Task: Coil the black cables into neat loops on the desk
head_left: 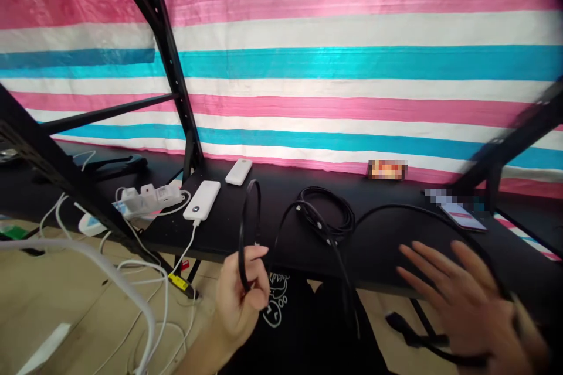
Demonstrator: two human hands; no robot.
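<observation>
Gripping black cable [241, 240] in curled left hand [243, 290], by table's [281, 187] front edge. Holding right hand [468, 304] spread wide off same edge, toward right end. Got coil [314, 220] lying between front and back edges.

The right hand [466, 290] is blurred; the left edge cuts off a thick white cable [65, 244].

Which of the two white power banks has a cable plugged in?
The nearer power bank, with the round dark mark; a white cable enters its near end. The farther power bank shows none.
</observation>
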